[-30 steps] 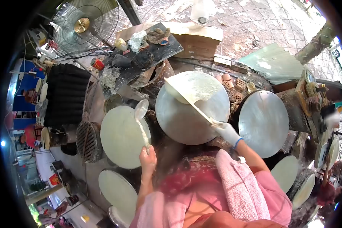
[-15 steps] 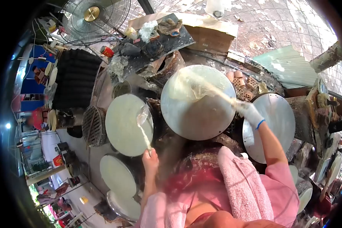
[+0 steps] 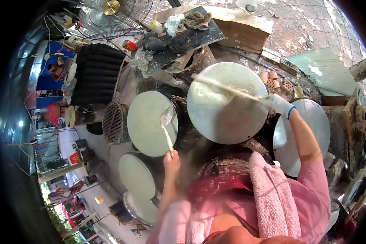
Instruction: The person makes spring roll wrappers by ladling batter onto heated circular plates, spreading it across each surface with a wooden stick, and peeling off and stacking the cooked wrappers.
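Observation:
My left hand (image 3: 172, 162), bare, is closed around the handle of a ladle (image 3: 166, 118). The ladle's bowl rests on or just over a pale, batter-like layer (image 3: 148, 130) covering the round left pan. My right hand (image 3: 277, 105), in a white glove with a blue cuff, grips a long thin wooden stick (image 3: 231, 88). That stick reaches across the large round metal griddle (image 3: 227, 132) in the middle. Whitish wet batter (image 3: 211, 94) lies in an uneven patch below the stick. Whether the stick touches the batter, I cannot tell.
To the right stands another round metal griddle (image 3: 299, 138). A pan with a pale top (image 3: 136, 175) sits at lower left, near a round iron grate (image 3: 115, 124). Behind are a cluttered black board (image 3: 166, 57), a cardboard box (image 3: 242, 34), perforated bricks (image 3: 286, 85) and a fan (image 3: 111, 7).
The whole view has shifted, so things sit further right. On the middle griddle the stick has swung to a flatter angle, and the batter patch looks thicker and gathered below it.

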Tool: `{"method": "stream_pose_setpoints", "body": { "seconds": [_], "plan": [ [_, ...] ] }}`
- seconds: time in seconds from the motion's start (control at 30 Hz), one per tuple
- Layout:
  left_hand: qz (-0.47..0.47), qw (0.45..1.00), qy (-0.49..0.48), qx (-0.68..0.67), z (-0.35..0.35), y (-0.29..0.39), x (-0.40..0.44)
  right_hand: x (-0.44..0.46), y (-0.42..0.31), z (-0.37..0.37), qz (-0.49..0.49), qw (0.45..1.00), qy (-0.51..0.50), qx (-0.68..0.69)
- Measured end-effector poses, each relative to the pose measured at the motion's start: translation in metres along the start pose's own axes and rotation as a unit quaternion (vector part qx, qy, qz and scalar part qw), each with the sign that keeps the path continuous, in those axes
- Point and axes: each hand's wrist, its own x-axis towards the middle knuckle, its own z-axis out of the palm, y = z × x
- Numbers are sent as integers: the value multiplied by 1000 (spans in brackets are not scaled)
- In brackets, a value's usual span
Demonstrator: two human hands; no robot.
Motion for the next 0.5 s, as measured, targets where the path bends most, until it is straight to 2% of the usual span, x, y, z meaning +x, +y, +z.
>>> {"method": "stream_pose_setpoints", "body": {
  "seconds": [0.1,0.17,0.23,0.27,0.3,0.37,0.43,0.47,0.5],
  "plan": [
    [0,998,13,69,-6,-23,1,-9,20,16,-35,994,-88,-50],
    [-4,999,14,52,-7,-27,-1,-38,4,7,10,995,-97,31],
    [-26,998,10,49,-9,-13,-3,-42,2,-9,17,995,-46,86],
    [-46,998,3,53,-10,3,-2,-28,3,-14,6,1000,1,7],
    [-65,996,-4,55,-9,14,-1,-10,10,-10,-39,996,53,54],
    [-31,997,5,77,-6,3,18,23,18,-11,-100,992,9,-78],
    [0,992,13,125,1,10,36,6,-2,5,-112,991,-77,-13],
    [39,993,-7,111,3,7,46,-20,-31,2,-16,993,-118,-20],
    [79,985,-6,152,11,18,51,-20,-8,7,-53,992,-97,-64]
  ]
}}
